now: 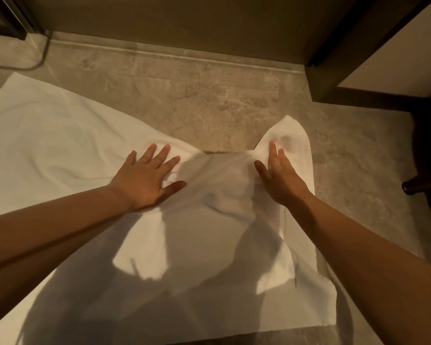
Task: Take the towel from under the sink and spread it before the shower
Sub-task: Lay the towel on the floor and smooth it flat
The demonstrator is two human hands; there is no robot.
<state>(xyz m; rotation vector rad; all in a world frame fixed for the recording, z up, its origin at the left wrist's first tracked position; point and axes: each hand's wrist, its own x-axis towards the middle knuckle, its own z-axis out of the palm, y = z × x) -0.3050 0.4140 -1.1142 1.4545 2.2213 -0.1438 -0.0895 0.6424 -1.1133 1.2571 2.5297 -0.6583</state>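
A large white towel (47, 135) lies on the grey stone floor, flat on the left and bunched with folds in the middle. My left hand (146, 176) presses flat on it with fingers spread, near the far edge. My right hand (278, 175) rests on the towel's far right part, fingers straight, beside a corner (290, 135) that stands raised off the floor. That raised corner looks blurred. My shadow covers the towel's near half.
A raised floor step (184, 54) and a dark wall run along the far side. A dark frame with a pale panel (393, 58) stands at the right, and a dark round foot (413, 188) sits on the floor beside the towel.
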